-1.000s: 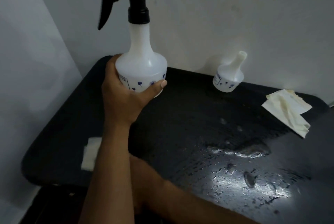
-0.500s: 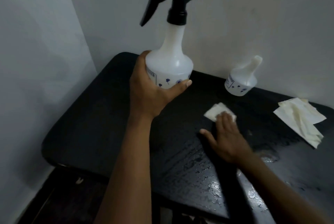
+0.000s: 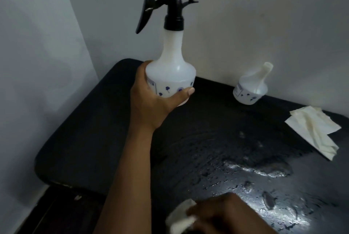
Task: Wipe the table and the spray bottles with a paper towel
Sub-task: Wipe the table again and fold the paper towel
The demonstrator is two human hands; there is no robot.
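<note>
Bottle [image 3: 171, 75] in left grip [image 3: 151, 101], towel [image 3: 180, 218] in right grip [image 3: 222, 215].

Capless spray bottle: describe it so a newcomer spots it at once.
On the black table, look along the far edge by the wall. The capless bottle stands there, between the tall bottle the left hand holds and the crumpled paper towel. It alone is squat, with no black trigger head.

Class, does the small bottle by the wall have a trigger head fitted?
No, the small bottle has a bare white neck, no trigger.
</note>
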